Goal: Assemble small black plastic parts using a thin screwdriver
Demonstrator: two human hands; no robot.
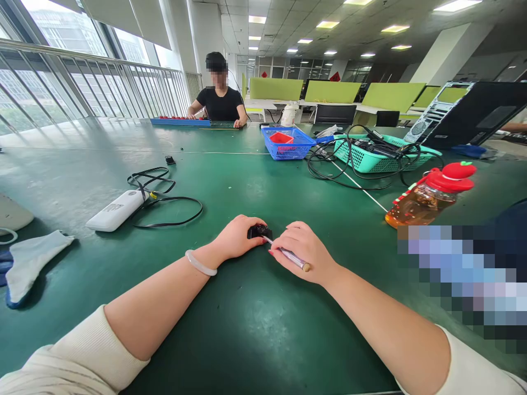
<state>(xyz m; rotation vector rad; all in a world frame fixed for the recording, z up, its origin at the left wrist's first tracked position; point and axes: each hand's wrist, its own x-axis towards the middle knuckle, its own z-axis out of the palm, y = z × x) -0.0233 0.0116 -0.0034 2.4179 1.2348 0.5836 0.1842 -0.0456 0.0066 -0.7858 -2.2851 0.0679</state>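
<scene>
In the head view, my left hand (236, 237) is closed around a small black part (258, 231), holding it against the green table between thumb and fingers. My right hand (307, 249) grips a slim pen-shaped screwdriver (293, 258) with a silvery shaft and a gold-coloured end cap. Its thin tip points left and meets the black part, or comes very close to it. Fingers hide much of the part, so its exact kind does not show. A pale bangle (200, 264) circles my left wrist.
Left of my hands lie a white power bank (119, 210) with a black cable and a glove (37, 263). Ahead are a blue basket (289, 151) and a teal basket (370, 160) with cables. A red-lidded bottle (428, 195) lies right. Someone sits across the table (222, 181).
</scene>
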